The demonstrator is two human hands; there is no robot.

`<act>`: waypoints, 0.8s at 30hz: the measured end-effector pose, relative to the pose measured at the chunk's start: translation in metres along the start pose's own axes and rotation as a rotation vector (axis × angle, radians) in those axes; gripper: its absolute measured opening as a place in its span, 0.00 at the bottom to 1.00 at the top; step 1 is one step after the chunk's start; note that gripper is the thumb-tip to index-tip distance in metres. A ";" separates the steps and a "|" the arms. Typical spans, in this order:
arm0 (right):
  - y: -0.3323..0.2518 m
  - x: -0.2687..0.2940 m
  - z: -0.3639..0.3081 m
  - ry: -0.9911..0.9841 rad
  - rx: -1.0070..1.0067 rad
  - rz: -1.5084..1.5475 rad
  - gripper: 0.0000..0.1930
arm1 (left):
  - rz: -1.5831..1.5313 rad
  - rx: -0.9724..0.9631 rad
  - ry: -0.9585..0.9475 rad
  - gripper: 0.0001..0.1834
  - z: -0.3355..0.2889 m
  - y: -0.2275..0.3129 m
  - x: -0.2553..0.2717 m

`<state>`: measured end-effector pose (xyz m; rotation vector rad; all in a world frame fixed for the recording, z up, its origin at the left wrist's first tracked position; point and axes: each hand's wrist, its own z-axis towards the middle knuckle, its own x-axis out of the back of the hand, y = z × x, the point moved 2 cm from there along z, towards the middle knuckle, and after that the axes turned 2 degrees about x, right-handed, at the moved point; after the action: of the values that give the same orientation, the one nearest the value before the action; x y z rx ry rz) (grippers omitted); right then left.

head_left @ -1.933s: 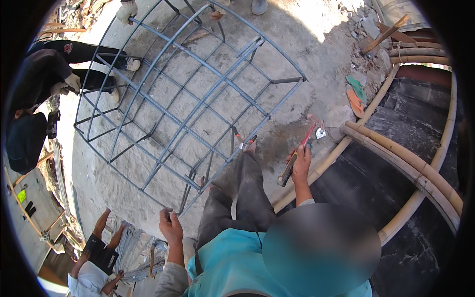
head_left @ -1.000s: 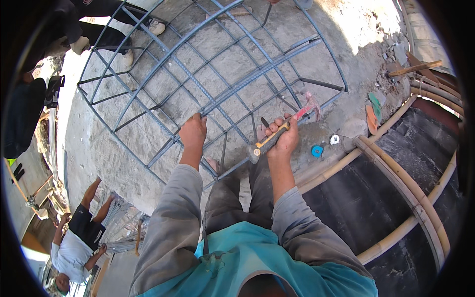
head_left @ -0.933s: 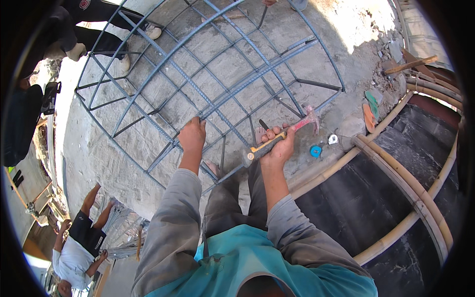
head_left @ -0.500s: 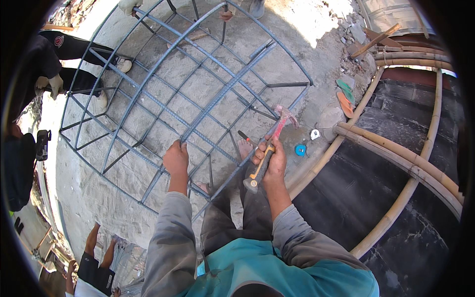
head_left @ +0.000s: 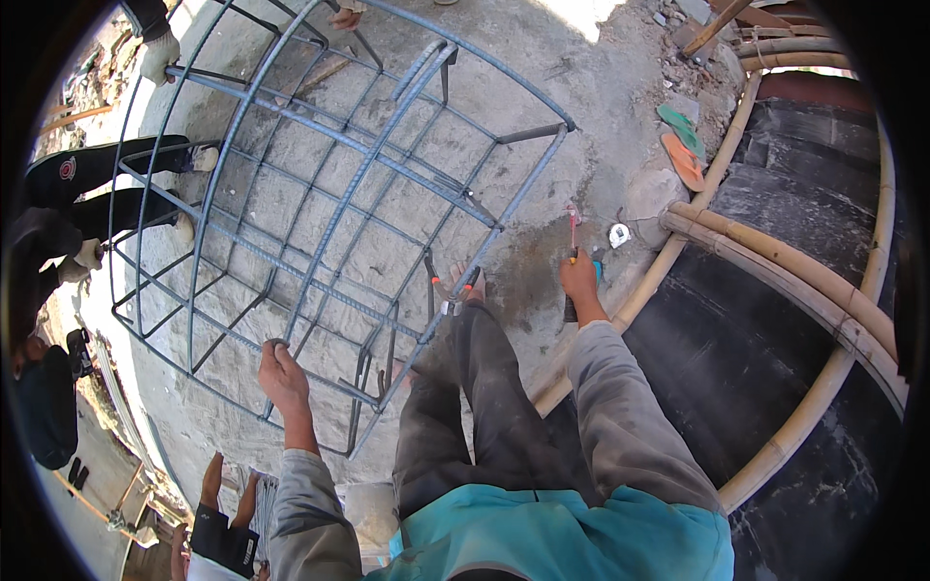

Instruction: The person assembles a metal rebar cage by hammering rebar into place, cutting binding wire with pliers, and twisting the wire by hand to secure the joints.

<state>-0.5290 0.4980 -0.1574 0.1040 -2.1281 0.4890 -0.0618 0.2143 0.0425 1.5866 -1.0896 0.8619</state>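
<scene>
A rebar cage [head_left: 334,208] of tied bars spans the concrete in front of me. My left hand [head_left: 284,378] is closed on a bar at the cage's near left edge. To the right of the cage, my right hand [head_left: 579,283] is wrapped round the handle of a claw hammer [head_left: 573,228], its red head pointing away from me. Beside that hand a blue tape measure [head_left: 599,271] is partly hidden, and a white tape measure [head_left: 619,234] lies farther right. Pincers [head_left: 450,293] with black and orange handles are by my foot, at the cage's near right edge.
A co-worker's gloved hand [head_left: 161,60] is at the cage's far left; another person's hand [head_left: 346,18] is at its far side. A person in dark trousers [head_left: 116,169] stands left. Sandals [head_left: 684,160], bamboo poles [head_left: 775,266] and black sheeting [head_left: 712,368] are on the right.
The cage has shifted left and tilted, with my left hand moving left too. My right hand has carried the hammer right and lowered it beside the tape measures.
</scene>
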 end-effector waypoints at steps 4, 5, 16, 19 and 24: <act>0.000 0.011 0.020 -0.006 -0.054 -0.015 0.26 | -0.144 -0.031 0.049 0.13 -0.042 0.014 0.039; -0.003 0.021 0.022 0.022 -0.041 -0.024 0.28 | -0.210 0.008 0.024 0.13 -0.052 0.021 0.049; -0.227 0.212 -0.243 -0.547 0.795 0.779 0.17 | -1.608 0.172 -0.241 0.11 -0.158 0.258 0.053; -0.244 0.268 -0.273 -0.277 0.696 0.633 0.17 | -1.703 0.109 -0.340 0.12 -0.178 0.309 0.064; -0.219 0.337 -0.250 -0.169 1.003 0.243 0.14 | -1.450 0.269 -0.549 0.13 -0.190 0.354 0.078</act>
<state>-0.4721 0.4299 0.3077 0.4615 -1.8602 1.7011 -0.3710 0.3410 0.2786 2.2935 0.0782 -0.4536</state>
